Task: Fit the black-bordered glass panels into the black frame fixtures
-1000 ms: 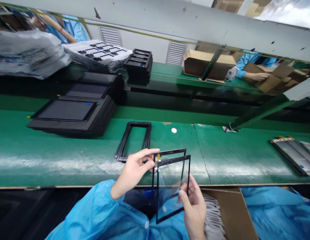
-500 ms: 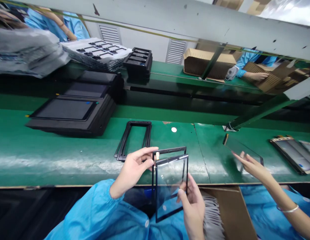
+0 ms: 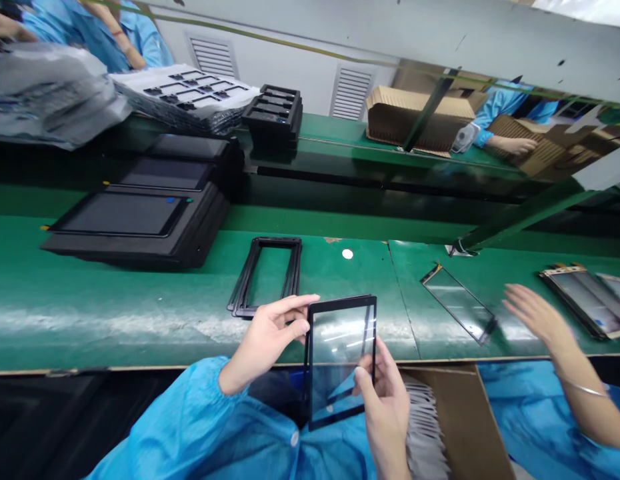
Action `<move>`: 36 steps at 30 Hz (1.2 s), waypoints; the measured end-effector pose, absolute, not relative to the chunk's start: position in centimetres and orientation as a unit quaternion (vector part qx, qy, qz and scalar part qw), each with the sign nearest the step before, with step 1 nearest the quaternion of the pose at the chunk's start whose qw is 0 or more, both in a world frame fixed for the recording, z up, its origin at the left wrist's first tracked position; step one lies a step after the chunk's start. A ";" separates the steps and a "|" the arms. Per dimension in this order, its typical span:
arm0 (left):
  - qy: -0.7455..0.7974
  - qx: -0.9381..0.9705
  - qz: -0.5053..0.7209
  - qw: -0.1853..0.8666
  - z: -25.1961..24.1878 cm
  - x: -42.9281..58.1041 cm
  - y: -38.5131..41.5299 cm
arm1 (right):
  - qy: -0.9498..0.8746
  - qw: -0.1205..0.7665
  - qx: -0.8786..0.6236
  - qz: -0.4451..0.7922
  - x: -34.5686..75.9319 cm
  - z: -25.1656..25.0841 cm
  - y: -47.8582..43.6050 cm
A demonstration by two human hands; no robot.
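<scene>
Just past the bench's front edge I hold two parts together, tilted up toward me. My left hand (image 3: pixel 277 340) pinches the upper left side of a thin black frame (image 3: pixel 307 373), mostly hidden behind the glass. In my right hand (image 3: pixel 385 407) is a clear touch-screen glass panel (image 3: pixel 340 360) with a black border, gripped at its right edge with the thumb on its face. The panel now lies over the frame, their top edges nearly level. Whether they are joined I cannot tell. More black frames (image 3: pixel 247 277) lie loosely stacked on the bench beyond my left hand.
Black trays holding screens (image 3: pixel 125 213) stand at the left. At the right, a co-worker's hand (image 3: pixel 537 317) is near another glass panel (image 3: pixel 460 303) on the bench (image 3: pixel 190 293). Assembled screens (image 3: pixel 585 300) lie far right. An open carton (image 3: pixel 460 413) stands below the edge.
My right hand has raised the glass panel, so it covers the black frame's opening. My left hand has stayed put. The co-worker's hand has let go of another panel, now flat on the bench.
</scene>
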State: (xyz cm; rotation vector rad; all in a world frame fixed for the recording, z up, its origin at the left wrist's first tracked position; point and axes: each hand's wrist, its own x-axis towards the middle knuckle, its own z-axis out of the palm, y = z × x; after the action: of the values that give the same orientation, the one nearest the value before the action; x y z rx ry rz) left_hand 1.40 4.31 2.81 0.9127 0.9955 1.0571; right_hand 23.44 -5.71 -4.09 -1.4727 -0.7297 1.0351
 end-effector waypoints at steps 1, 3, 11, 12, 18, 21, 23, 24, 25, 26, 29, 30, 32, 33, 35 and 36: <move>0.439 0.401 0.466 0.655 2.8 1.4 4.3 | -0.307 0.562 -0.625 0.447 23.5 -4.0 -5.7; 0.441 0.397 0.465 0.657 2.7 1.4 4.3 | -0.299 0.558 -0.619 0.465 23.4 -3.7 -5.7; 0.429 0.367 0.468 0.679 1.9 1.2 4.3 | -0.276 0.564 -0.639 0.444 22.2 -1.8 -5.6; 0.428 0.366 0.467 0.682 1.9 1.2 4.3 | -0.276 0.563 -0.642 0.442 22.2 -1.6 -5.6; 0.435 0.352 0.463 0.688 1.8 1.2 4.3 | -0.290 0.543 -0.644 0.453 22.4 -1.5 -5.4; 0.440 0.345 0.464 0.687 1.8 1.3 4.3 | -0.284 0.537 -0.641 0.469 22.4 -1.5 -5.3; 0.441 0.346 0.464 0.686 1.8 1.3 4.3 | -0.285 0.535 -0.638 0.475 22.3 -1.4 -5.3; 0.442 0.347 0.463 0.685 1.8 1.3 4.3 | -0.286 0.535 -0.637 0.476 22.3 -1.4 -5.3; 0.444 0.348 0.463 0.684 1.8 1.3 4.3 | -0.287 0.535 -0.636 0.477 22.3 -1.4 -5.2; 0.446 0.348 0.463 0.682 1.8 1.3 4.3 | -0.287 0.536 -0.635 0.477 22.3 -1.4 -5.2; 0.451 0.349 0.463 0.679 1.9 1.3 4.2 | -0.289 0.534 -0.636 0.476 22.4 -1.5 -5.3; 0.452 0.349 0.463 0.678 1.9 1.3 4.1 | -0.290 0.533 -0.637 0.476 22.4 -1.6 -5.3; 0.452 0.348 0.462 0.679 1.9 1.3 4.1 | -0.292 0.533 -0.639 0.473 22.4 -1.7 -5.4; 0.452 0.348 0.463 0.679 1.9 1.3 4.2 | -0.293 0.533 -0.639 0.471 22.4 -1.8 -5.5; 0.450 0.348 0.463 0.680 1.9 1.3 4.2 | -0.296 0.532 -0.641 0.468 22.4 -1.9 -5.5; 0.449 0.349 0.462 0.680 1.8 1.3 4.2 | -0.298 0.531 -0.641 0.467 22.4 -1.9 -5.6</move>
State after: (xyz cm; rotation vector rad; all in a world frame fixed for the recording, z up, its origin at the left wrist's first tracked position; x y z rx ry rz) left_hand 1.34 4.17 1.84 0.7833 1.0087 1.0365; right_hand 22.40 -5.59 -1.90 -1.5308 -0.7118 1.1144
